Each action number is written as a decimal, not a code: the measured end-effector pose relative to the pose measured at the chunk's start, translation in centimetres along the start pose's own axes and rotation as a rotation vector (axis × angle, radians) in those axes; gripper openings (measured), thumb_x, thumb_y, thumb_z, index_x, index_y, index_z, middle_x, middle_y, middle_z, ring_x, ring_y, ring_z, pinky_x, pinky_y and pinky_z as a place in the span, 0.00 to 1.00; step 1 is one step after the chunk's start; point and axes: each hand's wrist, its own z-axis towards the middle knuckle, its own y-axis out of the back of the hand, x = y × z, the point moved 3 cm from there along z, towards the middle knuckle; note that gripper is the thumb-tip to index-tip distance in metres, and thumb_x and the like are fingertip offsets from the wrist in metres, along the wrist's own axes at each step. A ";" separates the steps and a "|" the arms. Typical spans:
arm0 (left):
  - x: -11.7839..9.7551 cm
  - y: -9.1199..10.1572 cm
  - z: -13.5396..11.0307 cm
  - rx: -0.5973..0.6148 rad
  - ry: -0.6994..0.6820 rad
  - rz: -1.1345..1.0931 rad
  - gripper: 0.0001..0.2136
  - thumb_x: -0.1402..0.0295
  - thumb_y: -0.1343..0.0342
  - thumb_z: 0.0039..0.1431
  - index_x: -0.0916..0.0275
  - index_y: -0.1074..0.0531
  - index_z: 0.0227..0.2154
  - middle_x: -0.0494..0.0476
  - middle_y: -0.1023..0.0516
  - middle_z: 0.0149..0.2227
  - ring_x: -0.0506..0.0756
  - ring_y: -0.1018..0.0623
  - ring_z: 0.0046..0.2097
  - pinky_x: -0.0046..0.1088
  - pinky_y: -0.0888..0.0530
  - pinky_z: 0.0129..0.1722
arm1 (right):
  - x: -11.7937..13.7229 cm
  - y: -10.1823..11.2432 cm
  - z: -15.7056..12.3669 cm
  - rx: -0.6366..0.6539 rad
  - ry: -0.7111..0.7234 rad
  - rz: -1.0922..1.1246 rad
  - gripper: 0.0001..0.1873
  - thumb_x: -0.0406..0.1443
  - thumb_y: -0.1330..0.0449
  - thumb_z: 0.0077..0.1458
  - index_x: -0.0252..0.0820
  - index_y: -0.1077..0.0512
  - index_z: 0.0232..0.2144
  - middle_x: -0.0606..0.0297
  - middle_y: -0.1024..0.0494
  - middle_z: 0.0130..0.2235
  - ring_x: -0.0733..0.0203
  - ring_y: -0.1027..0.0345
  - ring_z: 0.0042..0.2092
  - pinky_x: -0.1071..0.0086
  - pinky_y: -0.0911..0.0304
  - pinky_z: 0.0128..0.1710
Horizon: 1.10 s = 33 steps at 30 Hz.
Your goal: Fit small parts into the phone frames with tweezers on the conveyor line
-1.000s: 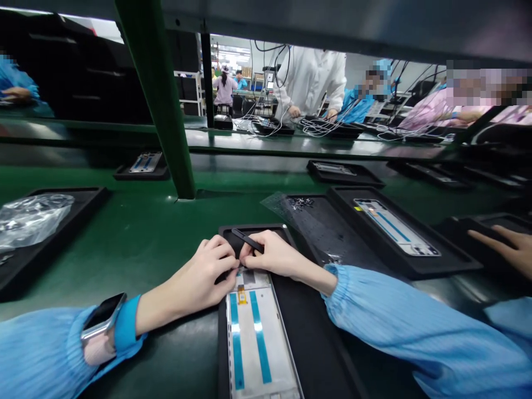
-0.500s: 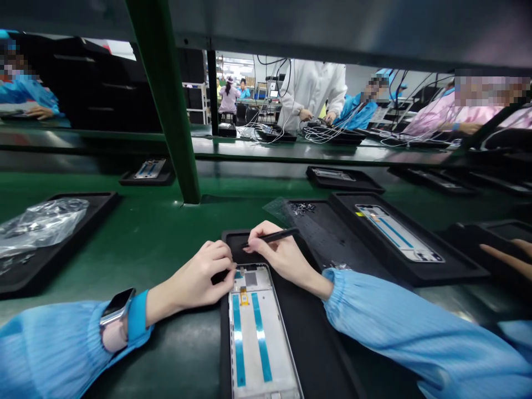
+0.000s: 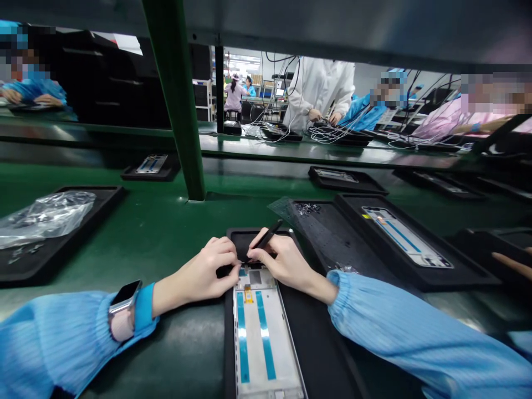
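A phone frame (image 3: 260, 332) with two blue strips lies in a black tray (image 3: 324, 354) in front of me. My left hand (image 3: 205, 274) is curled, its fingertips pinched against the frame's top left corner. My right hand (image 3: 285, 260) grips black tweezers (image 3: 261, 241) like a pen, the tip pointing down at the frame's top edge, right beside my left fingertips. Whether the tweezers carry a part is too small to tell. A smartwatch (image 3: 124, 296) sits on my left wrist.
Right of my tray a black tray (image 3: 328, 244) holds a clear bag and small screws (image 3: 307, 208); beyond it is another tray with a phone frame (image 3: 405, 237). A bagged tray (image 3: 45, 219) sits left. A green post (image 3: 178, 100) rises ahead. A co-worker's fingers (image 3: 513, 265) show at right.
My right hand swung the tweezers from pointing right to upright and brought the tip down at the frame's top edge. The left hand stayed at the corner. The view drifted slightly.
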 end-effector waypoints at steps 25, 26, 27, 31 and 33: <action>0.0 0.0 0.0 0.023 -0.019 0.048 0.07 0.77 0.53 0.56 0.64 0.31 0.28 0.54 0.27 0.31 0.52 0.29 0.36 0.30 0.36 0.37 | 0.2 -0.1 0.0 -0.053 0.020 -0.056 0.06 0.31 0.46 0.55 0.38 0.35 0.26 0.67 0.30 0.25 0.66 0.35 0.26 0.73 0.40 0.28; 0.0 0.0 0.0 0.023 -0.018 0.050 0.07 0.77 0.53 0.56 0.64 0.31 0.28 0.55 0.27 0.31 0.52 0.29 0.36 0.30 0.36 0.37 | 0.3 -0.1 0.0 -0.054 0.045 -0.072 0.06 0.31 0.45 0.54 0.38 0.34 0.26 0.66 0.30 0.25 0.66 0.34 0.27 0.73 0.40 0.29; -0.1 0.0 0.0 0.024 -0.014 0.053 0.07 0.76 0.53 0.56 0.65 0.31 0.27 0.55 0.27 0.30 0.52 0.29 0.35 0.30 0.35 0.36 | 0.3 -0.2 -0.1 -0.051 0.080 -0.089 0.06 0.31 0.45 0.54 0.38 0.34 0.25 0.66 0.29 0.26 0.65 0.34 0.27 0.73 0.40 0.30; 0.2 0.1 0.2 0.027 -0.001 0.061 0.07 0.75 0.53 0.56 0.64 0.31 0.26 0.55 0.27 0.30 0.52 0.29 0.34 0.30 0.35 0.36 | 0.4 -0.4 -0.1 0.003 0.229 -0.139 0.06 0.31 0.46 0.55 0.38 0.34 0.26 0.64 0.28 0.28 0.64 0.34 0.30 0.72 0.39 0.32; 0.5 0.2 0.3 0.028 0.002 0.068 0.07 0.75 0.53 0.56 0.64 0.31 0.26 0.55 0.27 0.30 0.52 0.29 0.34 0.30 0.34 0.36 | 0.4 -0.4 -0.2 0.014 0.250 -0.150 0.06 0.32 0.47 0.56 0.38 0.34 0.27 0.63 0.28 0.28 0.64 0.33 0.30 0.72 0.38 0.32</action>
